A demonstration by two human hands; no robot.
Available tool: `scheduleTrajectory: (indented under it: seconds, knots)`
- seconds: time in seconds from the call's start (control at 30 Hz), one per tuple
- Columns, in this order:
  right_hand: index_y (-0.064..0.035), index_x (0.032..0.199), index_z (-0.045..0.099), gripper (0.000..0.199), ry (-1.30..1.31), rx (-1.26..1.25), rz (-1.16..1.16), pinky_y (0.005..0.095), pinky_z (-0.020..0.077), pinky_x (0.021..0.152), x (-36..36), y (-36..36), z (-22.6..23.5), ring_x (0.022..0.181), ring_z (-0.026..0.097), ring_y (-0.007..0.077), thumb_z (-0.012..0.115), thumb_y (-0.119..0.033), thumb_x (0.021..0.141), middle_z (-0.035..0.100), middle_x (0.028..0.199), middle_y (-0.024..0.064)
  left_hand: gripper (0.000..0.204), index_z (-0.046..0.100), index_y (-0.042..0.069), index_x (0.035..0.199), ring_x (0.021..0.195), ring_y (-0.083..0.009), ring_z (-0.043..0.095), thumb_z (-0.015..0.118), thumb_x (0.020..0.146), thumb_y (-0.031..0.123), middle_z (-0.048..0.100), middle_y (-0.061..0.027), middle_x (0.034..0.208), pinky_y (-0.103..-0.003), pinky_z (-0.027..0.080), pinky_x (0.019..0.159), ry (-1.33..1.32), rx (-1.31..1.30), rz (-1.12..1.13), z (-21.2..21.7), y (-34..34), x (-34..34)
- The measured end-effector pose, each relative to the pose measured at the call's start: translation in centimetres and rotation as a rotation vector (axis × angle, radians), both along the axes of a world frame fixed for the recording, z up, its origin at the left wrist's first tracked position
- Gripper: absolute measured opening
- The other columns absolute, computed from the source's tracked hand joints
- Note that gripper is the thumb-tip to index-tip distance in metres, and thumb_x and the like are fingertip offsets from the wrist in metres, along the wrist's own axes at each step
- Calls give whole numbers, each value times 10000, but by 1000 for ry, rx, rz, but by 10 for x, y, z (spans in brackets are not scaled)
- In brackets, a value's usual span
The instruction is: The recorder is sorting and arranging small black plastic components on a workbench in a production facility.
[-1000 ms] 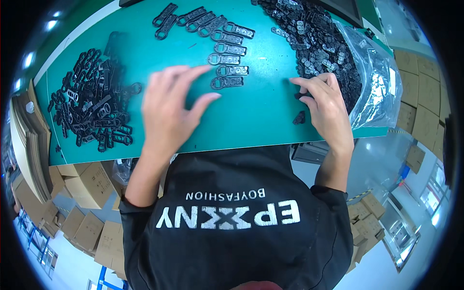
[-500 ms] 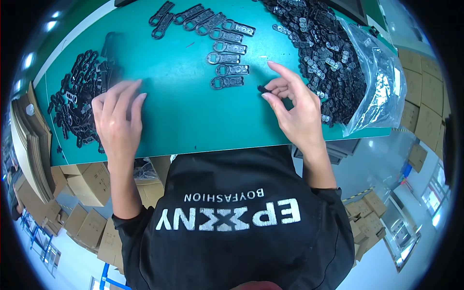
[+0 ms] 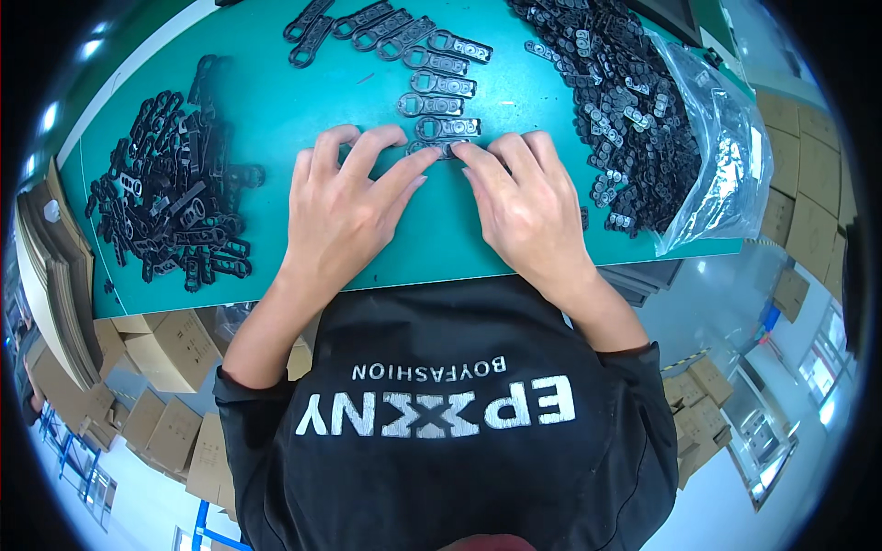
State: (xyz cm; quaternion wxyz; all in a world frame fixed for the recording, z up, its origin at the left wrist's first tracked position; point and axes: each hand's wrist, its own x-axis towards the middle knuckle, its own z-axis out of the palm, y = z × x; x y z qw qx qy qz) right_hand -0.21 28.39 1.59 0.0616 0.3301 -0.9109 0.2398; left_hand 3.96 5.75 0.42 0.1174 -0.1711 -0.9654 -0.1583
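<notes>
Left hand (image 3: 346, 209), right hand (image 3: 530, 204) at our nearest black strip (image 3: 447, 151), grip unclear: we're likely fitting, so even pressing seems due.

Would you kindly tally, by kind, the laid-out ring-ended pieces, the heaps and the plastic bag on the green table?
Laid-out ring-ended pieces: 11
Heap of ring-ended pieces: 1
Heap of small pieces: 1
Clear plastic bag: 1
Total: 14
</notes>
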Motion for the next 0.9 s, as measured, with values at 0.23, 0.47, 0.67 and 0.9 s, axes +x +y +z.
scheduleTrajectory:
  seconds: [0.23, 0.47, 0.67, 0.9]
  knots:
    - [-71, 1208, 777, 372, 3, -115, -74, 396, 532, 830, -18, 35, 13, 962, 649, 283, 820, 29, 852, 722, 1026, 100, 345, 806, 298, 1224, 1081, -257, 594, 852, 890, 221, 645, 38, 1213, -385, 460, 811, 59, 45, 13, -5, 2, -2]
    - [-71, 1331, 736, 507, -183, -176, -129, 394, 544, 910, -16, 45, 14, 1027, 675, 303, 825, 60, 850, 753, 1078, 110, 357, 819, 236, 1213, 1083, -275, 616, 874, 867, 168, 665, -16, 1199, -397, 490, 873, 6, 153, 37, 12, -14, 0]
    - [-90, 1424, 689, 621, -215, -218, -78, 371, 540, 863, -12, 38, 4, 989, 667, 266, 830, 77, 843, 744, 1054, 82, 348, 831, 189, 1185, 1082, -287, 633, 881, 852, 106, 706, -42, 1161, -420, 507, 955, 71, -62, 239, 28, -71, 29]
    - [-91, 1455, 666, 657, -238, -230, -87, 358, 527, 802, -12, 35, 2, 963, 659, 235, 830, 83, 843, 732, 1030, 61, 336, 829, 165, 1179, 1051, -290, 627, 892, 849, 143, 711, -29, 1173, -411, 510, 952, 39, 18, 194, 27, -42, 33]
